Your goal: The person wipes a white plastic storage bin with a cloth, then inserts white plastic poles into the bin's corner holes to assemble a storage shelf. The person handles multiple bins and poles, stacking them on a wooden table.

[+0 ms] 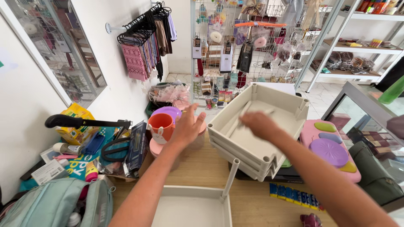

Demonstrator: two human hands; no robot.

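Two open grips: right hand (260, 124) inside the top grey tray (269, 126), left hand (187, 128) beside the orange cup (161, 126); lift the tray level.

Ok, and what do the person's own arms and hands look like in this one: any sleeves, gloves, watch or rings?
Both forearms are bare up to the bottom edge of the picture, with no sleeves in view. The left hand and right hand wear no gloves. No watch, bracelet or band shows at either wrist. The right hand is motion-blurred, so rings there cannot be ruled out; none shows on the left.
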